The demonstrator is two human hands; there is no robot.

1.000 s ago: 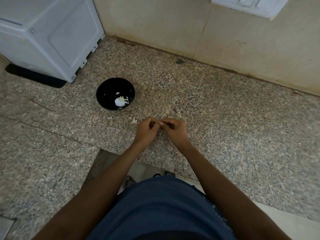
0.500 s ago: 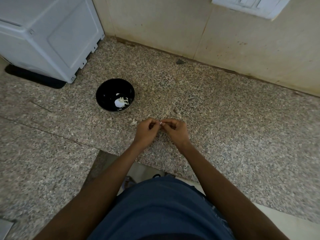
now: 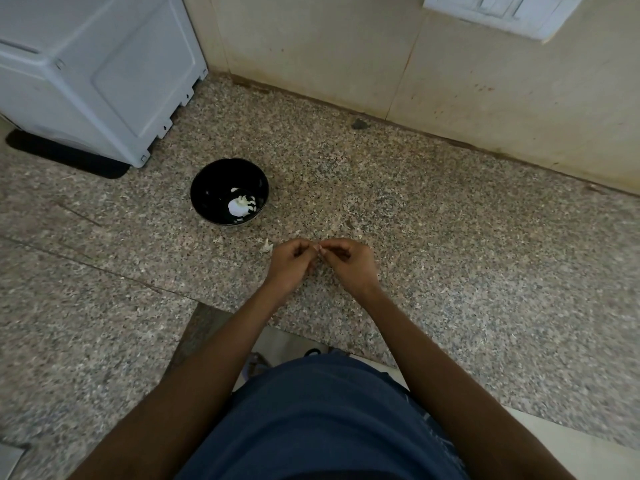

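Both hands meet over the speckled stone surface (image 3: 450, 237), near the middle of the view. The left hand (image 3: 290, 264) and the right hand (image 3: 349, 263) have their fingers curled and their fingertips touching. Between them they pinch a small pale piece (image 3: 319, 250), which is too small to identify. Compared with a second ago, little differs: the hands stay in the same spot and keep the same closed, fingertip-to-fingertip pinch. Only the fingers have shifted slightly round the piece. A pale scrap (image 3: 266, 245) lies on the surface just left of the left hand, where it lay before. Farther off and to the left stands a black bowl (image 3: 214, 181), unmoved, with white pieces (image 3: 239, 206) gathered at its bottom toward the right side. The bowl is apart from both hands. At the far left a white appliance (image 3: 97, 71) sits on the surface against the beige wall (image 3: 311, 46). A white switch plate (image 3: 502, 12) shows on the wall at the far right. The person's blue garment (image 3: 322, 420) fills the near edge between the two forearms.
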